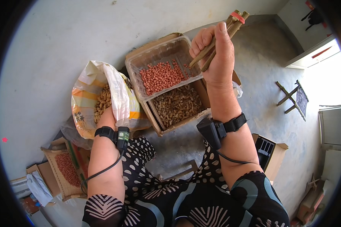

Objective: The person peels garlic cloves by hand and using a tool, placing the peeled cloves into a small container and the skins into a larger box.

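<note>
My right hand (216, 54) is raised at the upper right, wrapped around wooden sticks (240, 24) bound at one end by a red band. They form a pincer whose free ends point down to the left. My left hand (106, 115) reaches into a woven plastic bag (120, 93) of unshelled peanuts (103, 100); its fingers are hidden inside. Between my hands, a clear plastic bin (156, 54) contains shelled red peanuts (160, 78). It rests over the back of a cardboard box (156, 127), which has broken peanut shells (179, 105) in its front part.
More red kernels (68, 168) lie in a woven sack (52, 157) at the lower left. An open carton (278, 159) stands right of my arm. Farther right is a folding stool (297, 98) on the concrete floor. A pale wall (59, 34) rises behind the bag.
</note>
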A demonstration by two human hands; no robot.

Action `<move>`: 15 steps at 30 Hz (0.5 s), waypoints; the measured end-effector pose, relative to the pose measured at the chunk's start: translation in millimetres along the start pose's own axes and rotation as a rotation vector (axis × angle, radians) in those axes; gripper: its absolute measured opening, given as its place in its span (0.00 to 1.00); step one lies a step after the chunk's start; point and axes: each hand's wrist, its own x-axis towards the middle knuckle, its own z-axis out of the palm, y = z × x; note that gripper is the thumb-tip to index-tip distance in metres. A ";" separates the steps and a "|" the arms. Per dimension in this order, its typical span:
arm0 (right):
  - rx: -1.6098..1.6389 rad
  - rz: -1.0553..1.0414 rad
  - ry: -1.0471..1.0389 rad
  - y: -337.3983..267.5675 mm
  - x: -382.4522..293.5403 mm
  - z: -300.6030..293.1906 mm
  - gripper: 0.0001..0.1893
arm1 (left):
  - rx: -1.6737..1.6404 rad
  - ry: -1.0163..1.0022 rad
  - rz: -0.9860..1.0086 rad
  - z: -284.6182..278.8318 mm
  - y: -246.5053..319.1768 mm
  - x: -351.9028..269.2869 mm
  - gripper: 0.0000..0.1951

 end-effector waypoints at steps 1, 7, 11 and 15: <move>-0.003 0.006 0.010 0.2 0.1 0.9 0.24 | 0.023 -0.011 -0.025 1.2 -9.4 6.5 0.24; -0.009 0.017 0.027 2.6 0.5 0.6 0.24 | 0.073 -0.027 -0.028 4.9 -7.5 7.4 0.23; -0.001 0.022 0.030 4.6 -0.2 2.1 0.24 | 0.149 -0.021 -0.004 3.2 3.4 -1.5 0.23; -0.019 0.028 0.030 4.5 -1.1 2.7 0.24 | -0.047 -0.023 -0.111 2.1 16.2 -6.8 0.22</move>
